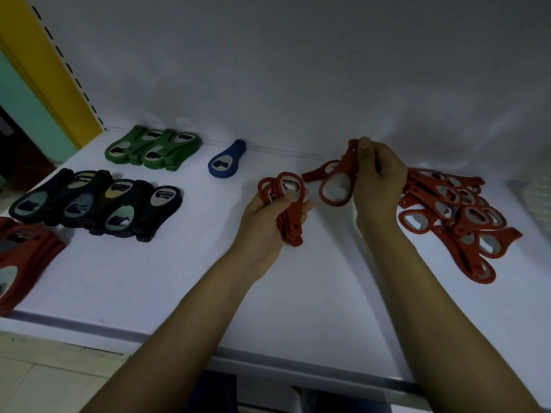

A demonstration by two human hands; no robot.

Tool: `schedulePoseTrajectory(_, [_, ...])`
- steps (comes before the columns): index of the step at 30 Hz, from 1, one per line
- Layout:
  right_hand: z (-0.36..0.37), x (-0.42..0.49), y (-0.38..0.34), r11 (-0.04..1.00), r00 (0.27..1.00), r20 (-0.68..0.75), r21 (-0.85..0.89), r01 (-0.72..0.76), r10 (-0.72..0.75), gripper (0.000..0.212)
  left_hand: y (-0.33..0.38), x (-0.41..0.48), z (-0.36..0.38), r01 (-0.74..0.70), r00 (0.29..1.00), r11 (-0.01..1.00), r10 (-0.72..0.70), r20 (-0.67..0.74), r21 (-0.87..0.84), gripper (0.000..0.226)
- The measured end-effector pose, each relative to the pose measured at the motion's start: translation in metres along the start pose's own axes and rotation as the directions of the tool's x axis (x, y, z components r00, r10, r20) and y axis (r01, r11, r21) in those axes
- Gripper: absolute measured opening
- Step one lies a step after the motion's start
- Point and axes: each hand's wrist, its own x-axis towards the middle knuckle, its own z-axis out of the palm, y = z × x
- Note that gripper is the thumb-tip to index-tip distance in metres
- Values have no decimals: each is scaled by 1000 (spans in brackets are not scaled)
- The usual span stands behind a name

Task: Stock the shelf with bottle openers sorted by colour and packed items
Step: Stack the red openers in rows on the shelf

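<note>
My left hand [269,222] grips a stack of red bottle openers [283,192] above the middle of the white shelf [149,281]. My right hand [378,180] holds a single red opener [338,186] by its handle, its round head hanging down, just right of the stack. A loose pile of red openers [459,216] lies to the right of my right hand. One more red opener [317,172] lies flat behind the held one. Sorted groups sit at left: green openers [153,149], black openers [98,204], a lone blue opener [226,159], and red openers [21,257] at the left edge.
The shelf's back wall [298,70] is white. A yellow upright with slots [56,70] stands at the far left. The shelf's front edge [268,353] runs across the bottom, with tiled floor [44,380] below left. A pale patterned item [533,201] shows at the right edge.
</note>
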Motion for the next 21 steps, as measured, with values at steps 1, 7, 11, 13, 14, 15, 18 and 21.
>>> schedulePoseTrajectory(1, [1, -3, -3, 999, 999, -15, 7, 47, -46, 22, 0, 0, 0, 13, 1000, 1000, -13, 0, -10, 20])
schedulePoseTrajectory(7, [15, -26, -12, 981, 813, 557, 179, 78, -166, 16, 8, 0, 3, 66, 998, 993, -64, 24, -100, 45])
schedulePoseTrajectory(11, [15, -25, -12, 933, 783, 620, 245, -264, 58, 27, 9, -2, -2, 54, 999, 988, -53, 7, -145, 33])
schedulePoseTrajectory(13, [12, -17, -11, 914, 882, 448, 280, -294, 147, 26, 5, -3, 0, -3, 1000, 1000, 3, -4, 4, 36])
schedulePoseTrajectory(14, [11, -15, -9, 947, 905, 400, 206, -245, 147, 20, 3, -3, 2, -64, 998, 990, 66, -11, 124, 39])
schedulePoseTrajectory(15, [9, -14, -8, 975, 894, 428, 105, -194, 131, 19, 0, -4, 5, -143, 989, 954, 150, -4, 264, 45])
schedulePoseTrajectory(18, [12, -26, -7, 996, 716, 694, -80, -31, 78, 43, -12, -8, 10, -382, 918, 726, 372, 141, 571, 72])
schedulePoseTrajectory(21, [19, -38, -10, 998, 682, 731, -20, 65, -30, 22, -18, -7, 3, -422, 883, 621, 447, 144, 661, 90])
